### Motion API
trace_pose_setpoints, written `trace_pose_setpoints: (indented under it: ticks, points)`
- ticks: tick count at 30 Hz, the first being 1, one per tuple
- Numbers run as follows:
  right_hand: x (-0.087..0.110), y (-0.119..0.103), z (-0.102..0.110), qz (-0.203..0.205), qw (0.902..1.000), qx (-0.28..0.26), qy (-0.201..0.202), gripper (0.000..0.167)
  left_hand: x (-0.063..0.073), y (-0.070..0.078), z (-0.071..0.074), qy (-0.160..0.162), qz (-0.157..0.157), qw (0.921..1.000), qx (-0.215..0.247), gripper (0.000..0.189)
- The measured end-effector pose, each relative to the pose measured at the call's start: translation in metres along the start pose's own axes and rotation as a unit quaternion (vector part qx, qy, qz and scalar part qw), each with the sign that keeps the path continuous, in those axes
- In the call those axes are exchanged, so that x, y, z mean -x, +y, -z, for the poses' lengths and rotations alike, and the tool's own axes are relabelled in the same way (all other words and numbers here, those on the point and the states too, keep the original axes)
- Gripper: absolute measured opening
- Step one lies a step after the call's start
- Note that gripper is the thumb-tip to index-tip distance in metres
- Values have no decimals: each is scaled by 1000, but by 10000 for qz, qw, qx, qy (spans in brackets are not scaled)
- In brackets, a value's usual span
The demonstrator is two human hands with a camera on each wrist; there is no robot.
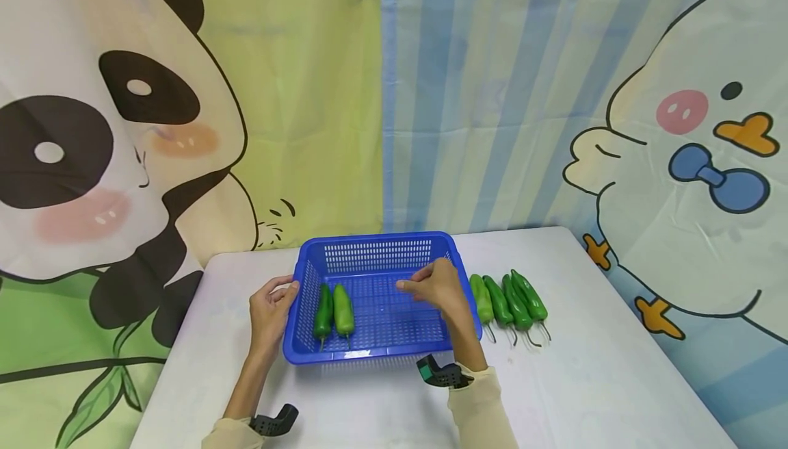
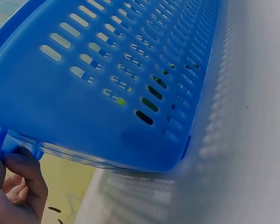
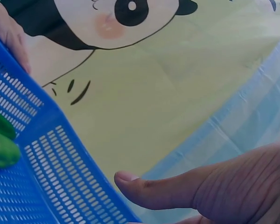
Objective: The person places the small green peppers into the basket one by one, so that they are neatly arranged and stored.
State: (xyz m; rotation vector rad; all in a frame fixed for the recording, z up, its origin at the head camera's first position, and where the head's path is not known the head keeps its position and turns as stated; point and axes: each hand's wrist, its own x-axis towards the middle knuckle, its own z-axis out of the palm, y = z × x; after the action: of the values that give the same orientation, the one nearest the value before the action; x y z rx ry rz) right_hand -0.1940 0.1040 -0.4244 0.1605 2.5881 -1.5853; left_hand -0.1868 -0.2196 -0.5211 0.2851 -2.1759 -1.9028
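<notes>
A blue plastic basket (image 1: 394,352) with slotted walls stands on the table. Two green peppers lie inside its left part: a darker one (image 1: 323,312) beside a lighter one (image 1: 343,312). My left hand (image 1: 271,309) pinches the basket's left rim; in the left wrist view the thumb and curled fingers (image 2: 25,175) meet at that rim. Over the basket's right side hovers my right hand (image 1: 438,287), its thumb stretched out and nothing held. In the right wrist view the thumb (image 3: 168,190) shows, while most of the other fingers are hidden.
Several green peppers (image 1: 517,302) lie side by side on the white table (image 1: 591,367), just right of the basket, stems toward me. Behind the table hangs a curtain (image 1: 314,107) with a panda and a chick. Each wrist wears a black band (image 1: 444,372).
</notes>
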Motion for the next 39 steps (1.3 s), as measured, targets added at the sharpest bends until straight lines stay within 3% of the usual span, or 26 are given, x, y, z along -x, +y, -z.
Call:
trace_pose_setpoints:
  ticks: [6, 22, 39]
  points:
    - [0, 2, 16, -28, 9996, -291, -4, 32, -1, 0, 1, -20, 21, 9997, 224, 35]
    - [5, 13, 52, -318, 9965, -743, -223, 39, 0, 2, 0, -14, 119, 9998, 159, 36]
    - [9, 34, 94, -596, 9958, -693, -28, 46, -1, 0, 0, -4, 139, 9997, 186, 36]
